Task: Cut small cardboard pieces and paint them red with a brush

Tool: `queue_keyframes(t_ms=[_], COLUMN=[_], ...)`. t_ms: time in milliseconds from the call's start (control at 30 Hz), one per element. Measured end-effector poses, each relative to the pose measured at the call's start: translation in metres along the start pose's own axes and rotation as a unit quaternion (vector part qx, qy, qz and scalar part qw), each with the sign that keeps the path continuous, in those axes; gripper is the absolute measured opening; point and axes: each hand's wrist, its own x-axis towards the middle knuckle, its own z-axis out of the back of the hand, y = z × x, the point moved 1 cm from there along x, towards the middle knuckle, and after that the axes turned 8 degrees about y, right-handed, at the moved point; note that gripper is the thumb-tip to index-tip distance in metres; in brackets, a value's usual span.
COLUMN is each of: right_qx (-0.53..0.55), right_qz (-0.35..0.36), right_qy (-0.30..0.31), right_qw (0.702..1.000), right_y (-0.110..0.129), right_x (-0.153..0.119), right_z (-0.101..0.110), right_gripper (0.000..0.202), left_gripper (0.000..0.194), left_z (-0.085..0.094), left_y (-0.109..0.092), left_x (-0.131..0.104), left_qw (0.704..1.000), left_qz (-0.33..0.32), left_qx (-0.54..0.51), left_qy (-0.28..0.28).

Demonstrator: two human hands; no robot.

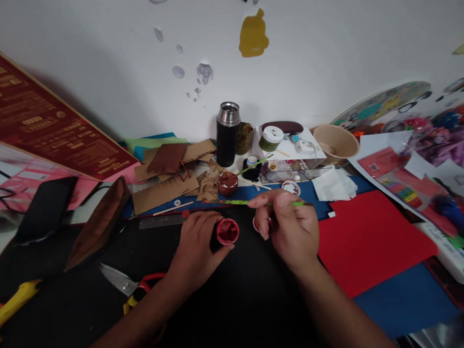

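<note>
My left hand is wrapped around a small jar of red paint, which stands uncapped on the black mat. In my right hand, thumb and fingers pinch a green paintbrush. The brush lies nearly level, its dark tip pointing left, above and beyond the jar. Partly hidden behind my right fingers is a round lid with red on it. Just past the brush, a brown paint pot has another green brush resting across it.
Red-handled scissors lie beside my left forearm. Cardboard scraps, a black flask and a beige bowl line the back. A red sheet is at the right, and a brown boat-like piece at the left.
</note>
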Motion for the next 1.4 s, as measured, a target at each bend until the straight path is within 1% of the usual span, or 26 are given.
queue_keyframes(t_ms=[133, 233, 400, 533, 667, 833, 1000, 1133, 1233, 1333, 1400], right_qx=[0.0, 0.004, 0.01, 0.038, 0.026, -0.065, -0.197, -0.254, -0.272, -0.262, -0.25], right_qz=[0.009, 0.01, 0.027, 0.039, 0.034, 0.039, 0.069, 0.126, 0.135, 0.112, 0.091], right_qy=[-0.011, -0.016, -0.06, -0.063, -0.036, 0.034, 0.1, 0.134, 0.136, 0.14, 0.155], right_qw=[1.0, 1.0, 0.998, 0.997, 0.998, 0.997, 0.973, 0.949, 0.943, 0.948, 0.951], right_y=[0.0, -0.004, -0.008, -0.008, -0.013, -0.021, -0.018, -0.02, -0.022, -0.023, -0.024], right_x=[0.003, 0.001, -0.003, -0.003, -0.007, -0.015, -0.011, -0.007, -0.008, -0.01, -0.011], right_z=[-0.001, -0.001, 0.007, 0.007, 0.005, 0.006, 0.003, -0.001, -0.002, -0.004, -0.006], right_gripper=[0.048, 0.05, 0.051, 0.05, 0.05, 0.045, 0.036, 0.025, 0.028, 0.032, 0.035], left_gripper=[0.047, 0.048, 0.049, 0.049, 0.05, 0.05, 0.054, 0.052, 0.051, 0.05, 0.05], left_z=[0.01, 0.014, 0.016, 0.017, 0.018, 0.017, 0.017, 0.018, 0.018, 0.017, 0.016], left_y=[0.005, 0.011, 0.018, 0.017, 0.016, 0.017, 0.017, 0.017, 0.017, 0.017, 0.016], left_x=[0.0, -0.001, -0.003, -0.003, -0.002, -0.002, -0.003, -0.004, -0.003, -0.003, -0.003], left_qw=[0.998, 0.997, 0.996, 0.996, 0.995, 0.994, 0.994, 0.992, 0.991, 0.991, 0.991], left_qz=[0.0, 0.005, 0.013, 0.013, -0.007, -0.024, -0.039, -0.038, -0.043, -0.05, -0.056], left_qx=[0.008, 0.013, 0.011, 0.016, 0.028, 0.038, 0.037, 0.038, 0.041, 0.042, 0.041], left_qy=[-0.056, -0.082, -0.088, -0.088, -0.095, -0.096, -0.1, -0.114, -0.116, -0.118, -0.118])
